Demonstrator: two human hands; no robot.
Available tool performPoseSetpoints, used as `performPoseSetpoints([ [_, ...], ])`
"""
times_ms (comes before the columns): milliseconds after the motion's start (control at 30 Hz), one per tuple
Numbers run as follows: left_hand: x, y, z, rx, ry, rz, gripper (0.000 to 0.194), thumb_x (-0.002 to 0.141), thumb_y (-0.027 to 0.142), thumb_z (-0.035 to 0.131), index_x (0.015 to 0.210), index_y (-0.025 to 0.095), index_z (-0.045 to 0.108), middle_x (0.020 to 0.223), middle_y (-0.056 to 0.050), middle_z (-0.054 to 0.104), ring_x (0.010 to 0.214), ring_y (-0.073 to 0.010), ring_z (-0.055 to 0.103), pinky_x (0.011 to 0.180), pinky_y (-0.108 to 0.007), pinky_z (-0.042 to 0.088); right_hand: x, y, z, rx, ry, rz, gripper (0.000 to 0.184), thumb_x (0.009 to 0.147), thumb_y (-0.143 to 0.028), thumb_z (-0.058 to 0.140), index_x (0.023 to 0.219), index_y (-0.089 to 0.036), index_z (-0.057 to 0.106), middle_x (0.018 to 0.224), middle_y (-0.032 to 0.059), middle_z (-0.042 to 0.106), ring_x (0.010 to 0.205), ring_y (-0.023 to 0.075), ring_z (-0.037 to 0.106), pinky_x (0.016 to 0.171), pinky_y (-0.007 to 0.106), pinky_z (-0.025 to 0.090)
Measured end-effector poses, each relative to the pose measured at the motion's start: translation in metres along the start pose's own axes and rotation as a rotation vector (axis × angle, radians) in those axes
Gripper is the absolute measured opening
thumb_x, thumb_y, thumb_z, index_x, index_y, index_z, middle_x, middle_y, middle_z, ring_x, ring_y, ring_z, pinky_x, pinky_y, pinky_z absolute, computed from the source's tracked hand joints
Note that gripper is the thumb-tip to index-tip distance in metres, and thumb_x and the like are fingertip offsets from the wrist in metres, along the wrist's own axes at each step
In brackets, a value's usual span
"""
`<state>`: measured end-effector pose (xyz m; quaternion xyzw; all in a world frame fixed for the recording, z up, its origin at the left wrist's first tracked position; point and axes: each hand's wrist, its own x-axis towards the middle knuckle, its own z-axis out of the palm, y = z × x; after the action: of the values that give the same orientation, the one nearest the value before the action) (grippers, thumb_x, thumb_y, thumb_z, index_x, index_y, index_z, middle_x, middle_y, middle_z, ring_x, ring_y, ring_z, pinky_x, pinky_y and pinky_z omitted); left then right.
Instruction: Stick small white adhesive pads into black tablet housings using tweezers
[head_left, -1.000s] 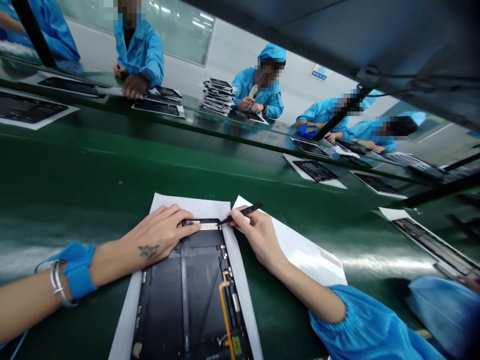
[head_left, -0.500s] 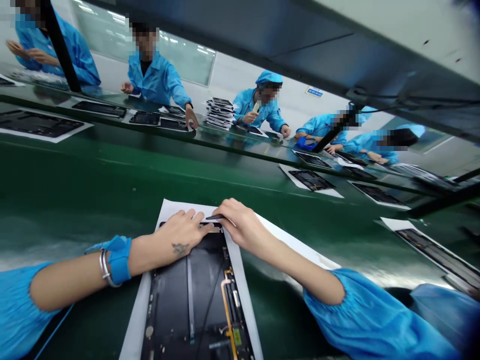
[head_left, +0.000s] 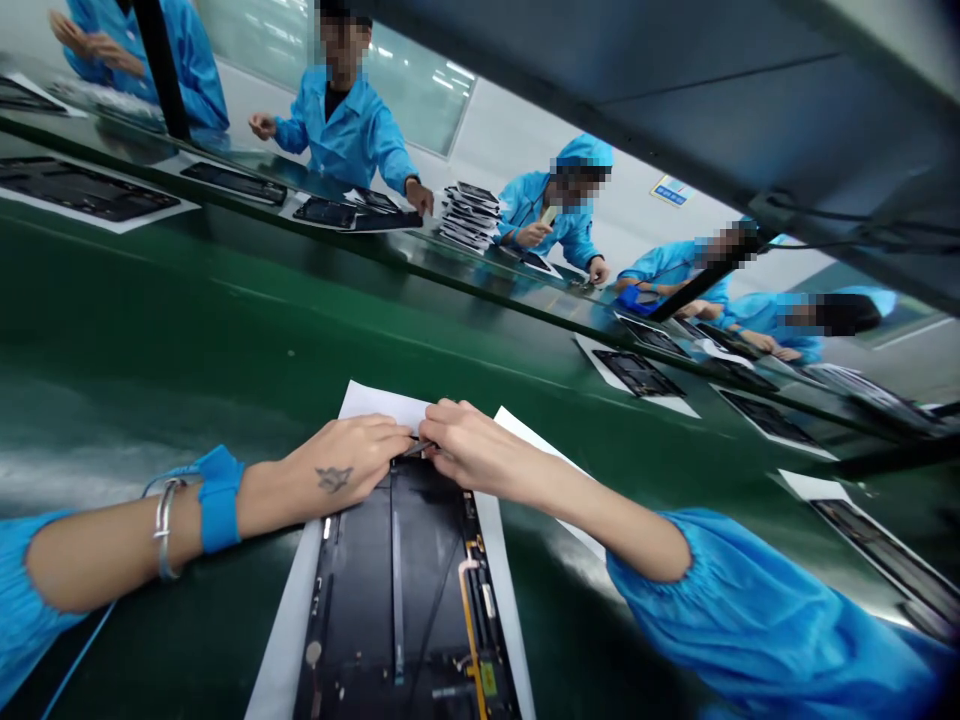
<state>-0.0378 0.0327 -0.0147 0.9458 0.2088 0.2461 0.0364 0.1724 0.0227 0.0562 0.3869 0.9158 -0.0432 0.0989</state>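
Observation:
An open black tablet back [head_left: 405, 600] with an orange flex cable lies on a white paper sheet [head_left: 289, 640] on the green belt. My left hand [head_left: 345, 465] rests flat on the tablet's far left corner, fingers stretched toward the middle. My right hand [head_left: 469, 450] is curled at the far edge, pinching a thin dark tool [head_left: 417, 449] whose tip lies where the two hands meet. A blue wrist strap [head_left: 217, 497] and a metal bracelet sit on my left wrist. A second white sheet [head_left: 540, 450] pokes out under my right arm.
The green conveyor belt [head_left: 187, 330] runs left to right. Other tablets on white sheets [head_left: 637, 372] lie farther along it. Across the belt, several people in blue coats work at a bench, beside a stack of tablet parts [head_left: 469, 215]. A dark overhead shelf spans the top right.
My right hand moved left from the tablet's far right corner, tool raised, to the middle of the far edge, folding over the tool. Both hands now touch. The view shifted right.

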Motion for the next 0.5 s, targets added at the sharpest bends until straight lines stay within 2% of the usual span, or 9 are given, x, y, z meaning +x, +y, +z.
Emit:
performPoseSetpoints([
  [100,-0.001,0.001,-0.001,0.007,-0.002,0.012,0.037,0.091,0.003,0.042,0.117,0.013,0.066,0.12,-0.009,0.071,0.113,-0.0202,0.065,0.103,-0.032,0.051,-0.006,0.012,-0.004,-0.009,-0.067,0.001,0.012,0.089,-0.005,0.057,0.086,-0.015,0.062,0.091,0.0084,0.062,0.086,0.0221,0.052,0.068,0.032,0.03],
  [200,0.0,0.002,-0.002,0.016,-0.012,0.02,0.035,0.09,0.002,0.042,0.113,0.013,0.067,0.118,-0.01,0.071,0.108,-0.022,0.067,0.098,-0.034,0.053,-0.017,0.024,0.003,0.059,-0.049,0.025,0.013,0.088,-0.004,0.059,0.082,-0.016,0.06,0.086,0.0062,0.06,0.082,0.0206,0.052,0.067,0.031,0.033],
  [300,0.002,0.003,-0.002,0.026,-0.017,0.024,0.033,0.088,0.001,0.044,0.108,0.012,0.067,0.116,-0.011,0.071,0.105,-0.0238,0.067,0.093,-0.036,0.054,-0.03,0.026,0.021,0.136,0.174,0.066,0.014,0.09,-0.005,0.057,0.085,-0.016,0.063,0.085,0.0061,0.06,0.082,0.021,0.053,0.072,0.032,0.039],
  [400,0.003,0.004,-0.001,0.022,-0.024,0.01,0.03,0.09,0.002,0.044,0.105,0.013,0.068,0.115,-0.011,0.071,0.103,-0.0236,0.067,0.09,-0.035,0.055,-0.04,0.018,0.041,0.253,0.416,-0.014,0.02,0.093,-0.005,0.053,0.1,-0.016,0.068,0.091,0.0083,0.062,0.086,0.0221,0.056,0.077,0.035,0.045],
  [500,0.003,0.004,-0.001,0.014,-0.018,0.003,0.03,0.091,0.002,0.043,0.104,0.013,0.068,0.114,-0.011,0.071,0.102,-0.0228,0.067,0.091,-0.035,0.054,-0.049,0.015,0.049,0.332,0.444,-0.129,0.026,0.095,-0.009,0.055,0.115,-0.018,0.068,0.094,0.0087,0.062,0.087,0.0221,0.058,0.078,0.035,0.048],
])
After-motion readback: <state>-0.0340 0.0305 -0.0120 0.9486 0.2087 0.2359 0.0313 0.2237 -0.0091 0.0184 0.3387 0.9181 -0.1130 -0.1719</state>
